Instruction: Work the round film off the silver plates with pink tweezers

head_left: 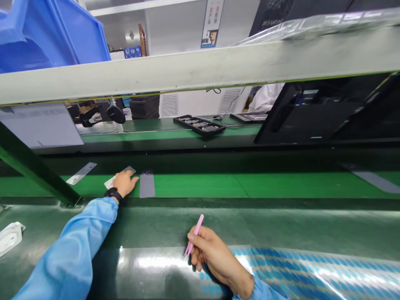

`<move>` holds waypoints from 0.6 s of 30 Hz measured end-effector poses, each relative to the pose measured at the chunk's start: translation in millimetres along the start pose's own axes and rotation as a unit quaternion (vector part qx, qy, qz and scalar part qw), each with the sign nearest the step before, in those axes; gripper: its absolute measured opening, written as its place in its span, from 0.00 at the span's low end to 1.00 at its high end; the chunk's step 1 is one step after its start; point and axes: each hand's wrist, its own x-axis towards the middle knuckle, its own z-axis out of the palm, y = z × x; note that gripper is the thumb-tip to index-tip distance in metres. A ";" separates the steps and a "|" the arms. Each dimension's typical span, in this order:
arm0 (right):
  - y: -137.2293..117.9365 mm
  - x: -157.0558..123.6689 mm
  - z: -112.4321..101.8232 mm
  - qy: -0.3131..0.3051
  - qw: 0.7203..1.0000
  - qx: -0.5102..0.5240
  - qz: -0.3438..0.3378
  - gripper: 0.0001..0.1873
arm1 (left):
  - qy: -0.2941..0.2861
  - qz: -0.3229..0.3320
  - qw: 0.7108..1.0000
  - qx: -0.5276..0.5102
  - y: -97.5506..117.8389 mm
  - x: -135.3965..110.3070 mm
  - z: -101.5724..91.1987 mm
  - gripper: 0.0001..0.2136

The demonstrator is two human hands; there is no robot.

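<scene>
My left hand (125, 183) reaches out to the green conveyor belt (237, 185) and lies over a flat grey phone-shaped piece (128, 169), fingers curled down onto it. Just right of that hand a second grey rectangular piece (146, 183) lies flat on the belt. My right hand (211, 254) rests near the bench's front, fingers pinched around pink tweezers (194, 234) that point up and away. Under that hand lies a shiny sheet of blue round stickers (306, 271).
A third grey strip (81, 173) lies further left on the belt. A green metal strut (34, 168) crosses at the left. A black tray (200, 124) sits on the far bench. A white shelf beam (200, 68) runs overhead with a blue bin (53, 33) on it.
</scene>
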 end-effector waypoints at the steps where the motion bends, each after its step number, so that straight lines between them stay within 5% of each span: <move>1: -0.2 0.0 0.2 0.002 1.000 -0.001 0.001 0.26 | -0.010 0.006 1.000 -0.001 11.1 -2.4 1.3 0.21; 7: -0.8 0.4 3.1 0.015 1.000 0.003 -0.009 0.25 | -0.074 0.034 0.997 0.002 57.3 -0.6 5.2 0.18; 13: -3.0 0.6 6.2 0.023 1.000 -0.008 -0.007 0.23 | -0.065 0.061 0.996 -0.022 65.9 -3.2 -5.7 0.15; 18: -1.8 0.4 7.3 0.036 0.999 -0.006 -0.023 0.22 | -0.005 0.018 0.996 -0.089 54.6 -14.2 -33.7 0.16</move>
